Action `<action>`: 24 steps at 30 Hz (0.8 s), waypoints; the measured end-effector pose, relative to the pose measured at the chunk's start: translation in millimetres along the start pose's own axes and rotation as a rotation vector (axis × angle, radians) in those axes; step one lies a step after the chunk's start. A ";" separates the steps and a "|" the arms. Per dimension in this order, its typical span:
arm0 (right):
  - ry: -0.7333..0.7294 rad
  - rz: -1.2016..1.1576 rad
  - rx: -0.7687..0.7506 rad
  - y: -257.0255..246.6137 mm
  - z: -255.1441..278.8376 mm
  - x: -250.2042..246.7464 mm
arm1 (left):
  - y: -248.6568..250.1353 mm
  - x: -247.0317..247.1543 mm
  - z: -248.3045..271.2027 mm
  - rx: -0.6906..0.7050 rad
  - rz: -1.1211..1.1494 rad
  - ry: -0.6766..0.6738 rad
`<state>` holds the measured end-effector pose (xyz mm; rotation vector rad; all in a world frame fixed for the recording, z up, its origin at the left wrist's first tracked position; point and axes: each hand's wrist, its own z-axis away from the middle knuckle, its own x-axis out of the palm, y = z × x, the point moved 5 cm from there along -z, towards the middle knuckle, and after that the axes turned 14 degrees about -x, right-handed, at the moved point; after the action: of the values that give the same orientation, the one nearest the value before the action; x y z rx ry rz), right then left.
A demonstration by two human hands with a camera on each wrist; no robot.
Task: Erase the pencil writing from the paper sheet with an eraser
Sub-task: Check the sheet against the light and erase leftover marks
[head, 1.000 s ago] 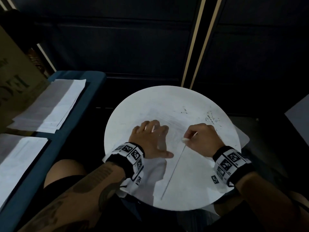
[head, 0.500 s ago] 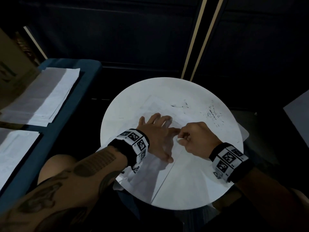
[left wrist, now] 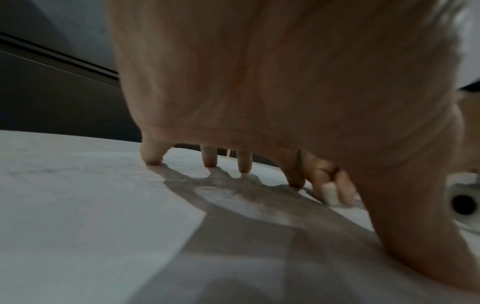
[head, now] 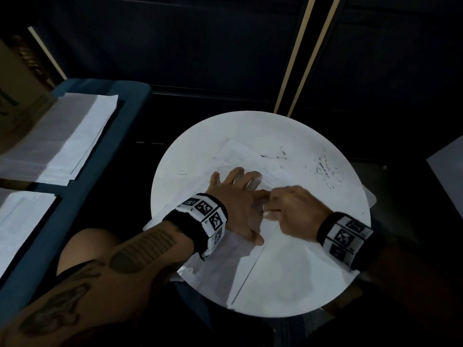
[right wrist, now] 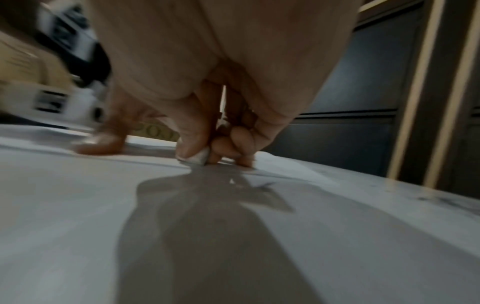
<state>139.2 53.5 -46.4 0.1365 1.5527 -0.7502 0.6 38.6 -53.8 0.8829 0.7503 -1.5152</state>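
A white paper sheet (head: 253, 159) lies on the round white table (head: 180, 156). My left hand (head: 238, 196) is spread flat on the sheet, its straight fingertips (left wrist: 153, 158) pressing down. My right hand (head: 273, 211) sits just right of the left index finger and pinches a small white eraser (right wrist: 198, 157) between thumb and curled fingers, its lower end touching the paper. In the left wrist view the eraser (left wrist: 330, 193) shows beyond the left hand, and the head view shows the eraser (head: 269, 214) below the right knuckles. The pencil writing under the hands is too faint to see.
Dark eraser crumbs (head: 325, 171) are scattered on the table's far right, with a dark smear (head: 273, 156) by the sheet's far edge. More paper stacks (head: 65, 136) lie on a blue surface (head: 125, 96) to the left. The table's near edge is over my lap.
My right hand with the eraser has moved left to meet the left index finger. The left hand has shifted further up the sheet, fingers still spread.
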 end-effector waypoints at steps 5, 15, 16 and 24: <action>0.002 0.022 -0.168 -20.7 0.7 5.8 | -3.6 2.5 -0.6 0.005 0.011 0.015; -0.032 0.068 -0.100 -14.1 1.1 11.4 | -0.1 2.3 1.5 0.002 -0.004 0.015; -0.004 0.059 -0.018 -2.0 3.3 2.1 | 1.6 1.5 1.9 0.006 -0.010 0.014; 0.173 -0.129 0.279 28.7 27.8 -14.9 | -20.4 -6.3 9.1 0.097 0.066 0.120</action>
<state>179.6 66.2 -41.7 0.3162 1.6249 -1.0800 -20.4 36.5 -44.2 1.0693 0.7322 -1.4598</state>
